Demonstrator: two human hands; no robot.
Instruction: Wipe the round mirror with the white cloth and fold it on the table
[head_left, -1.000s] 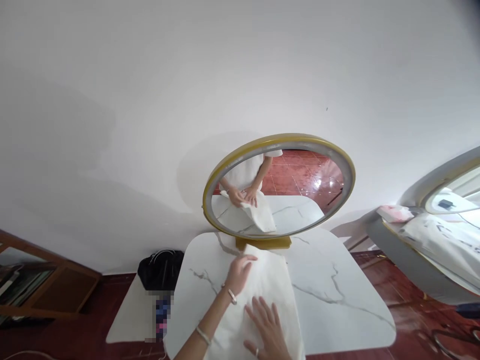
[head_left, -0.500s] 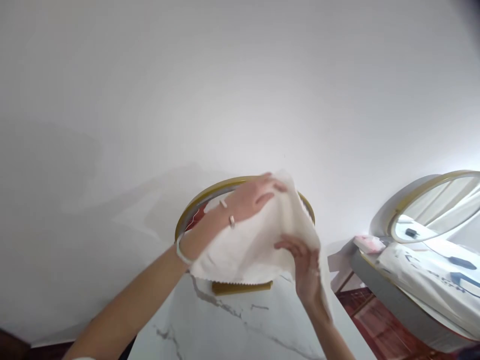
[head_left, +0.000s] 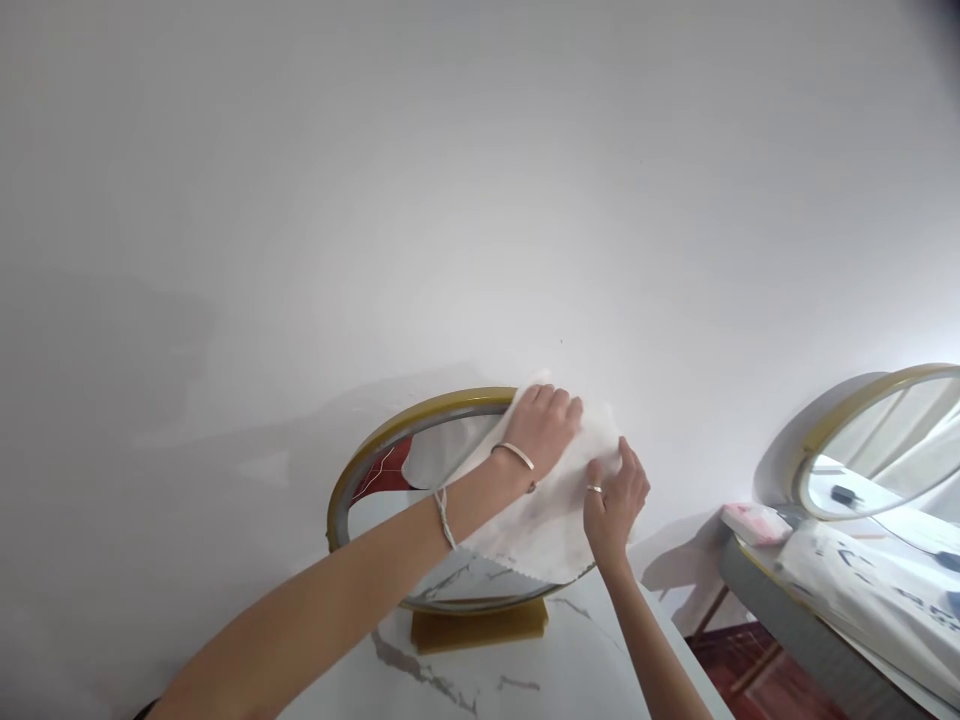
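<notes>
A round mirror [head_left: 375, 515] with a gold frame stands tilted on a gold base, on a white marble-patterned table. A thin white cloth [head_left: 551, 535] with a fine jagged edge hangs over the right part of the glass. On its upper part, my left hand [head_left: 547, 425] is closed with curled fingers on the cloth, near the mirror's top rim. My right hand [head_left: 616, 500] pinches the cloth's right side between thumb and fingers, by the mirror's right rim. That right rim is hidden behind cloth and hand.
A plain white wall [head_left: 480, 200] rises right behind the mirror. To the right, a second gold-rimmed round mirror [head_left: 892, 450] stands on another table, with a pink and white pack [head_left: 756, 523] and a white printed fabric [head_left: 862, 580] in front of it.
The cloth has shifted right, uncovering the mirror's left and lower glass. My left hand has moved lower and curled its fingers; my right hand has risen to the cloth's right side.
</notes>
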